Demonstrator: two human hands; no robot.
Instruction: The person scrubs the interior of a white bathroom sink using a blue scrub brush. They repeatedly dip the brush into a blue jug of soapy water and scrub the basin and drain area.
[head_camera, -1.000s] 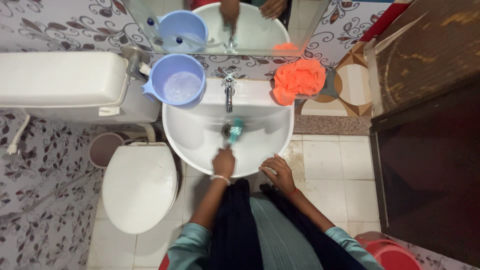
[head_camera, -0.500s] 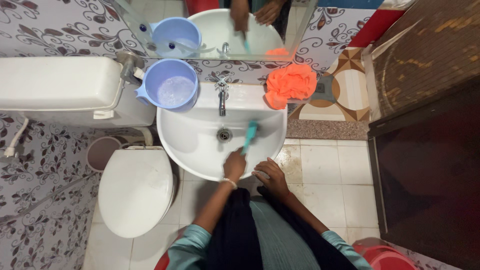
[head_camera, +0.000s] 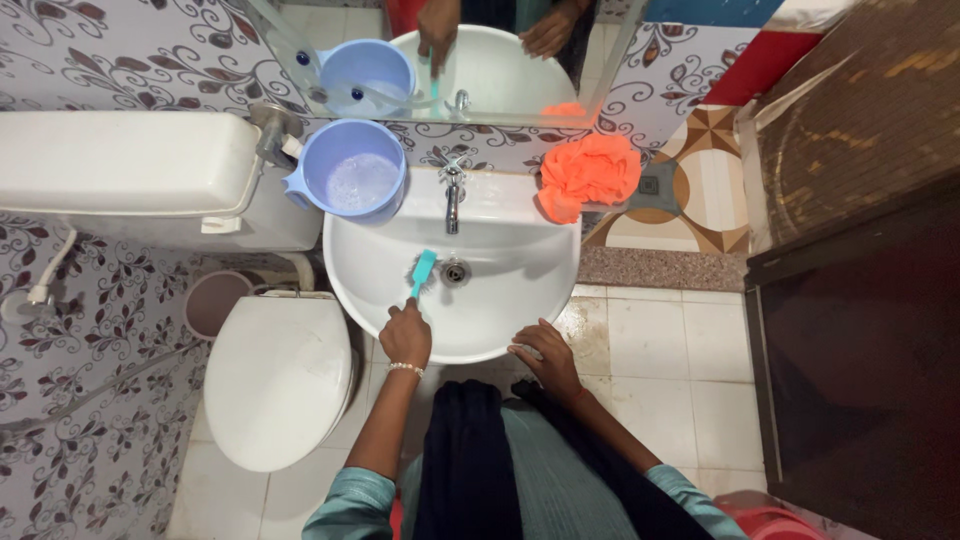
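Head view looks straight down on a round white ceramic washbasin (head_camera: 520, 300), and we hold a teal plastic scrubbing brush (head_camera: 421, 271) in our left hand (head_camera: 405, 336). The fingers are curled tight around the lower end of the handle, and the bristle end lies on the bowl's inner wall just left of the metal drain (head_camera: 455, 270). Our right hand (head_camera: 545, 352) rests on the basin's front rim, fingers slightly spread and pressing on the edge, holding nothing.

To scrub well, we judge it best to keep the bristles flat on the ceramic, work in short strokes around the drain and up the left wall, and let the right hand brace us at the rim.

At the basin's back edge stands a chrome tap (head_camera: 452, 195). On its back left corner sits a pale blue plastic mug (head_camera: 352, 172) with soapy water inside; on the back right corner lies a bunched orange cloth (head_camera: 590, 172). A white toilet (head_camera: 275, 375) with its lid down stands to the left, beneath its cistern (head_camera: 120, 165). We see no packages, labels or signs.
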